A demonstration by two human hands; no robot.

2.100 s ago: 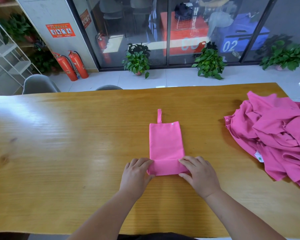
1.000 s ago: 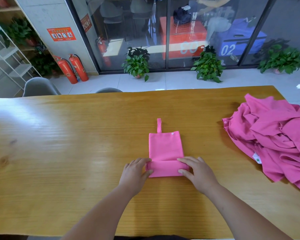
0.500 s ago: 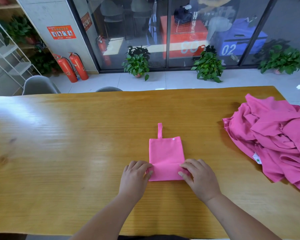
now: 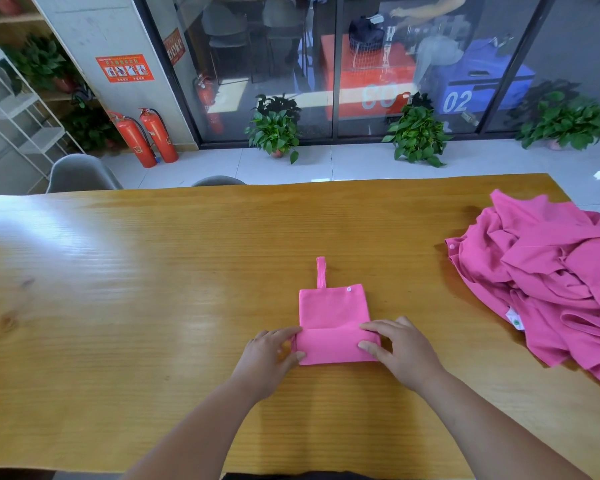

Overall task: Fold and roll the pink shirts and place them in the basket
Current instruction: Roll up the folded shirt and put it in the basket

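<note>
On the table (image 4: 153,306) the folded shirt (image 4: 331,308) lies flat, its near end turned into a roll, and the left hand (image 4: 269,356) and right hand (image 4: 402,353) each pinch one end of it, fingers on top, thumbs apparently at the near edge, to wind it tight.

Wooden table (image 4: 153,306), two fire extinguishers (image 4: 134,140), three potted plants (image 4: 276,133).

Glossy wooden surface (image 4: 136,271) catching bright daylight on the left, white tile floor (image 4: 343,161) beyond it. Along the glass wall (image 4: 291,46) sit three potted plants (image 4: 276,133), with two red extinguishers (image 4: 149,136) by the grey pillar (image 4: 94,32). Grey chair (image 4: 80,174) and white shelf (image 4: 44,137) are tucked in at left.
</note>
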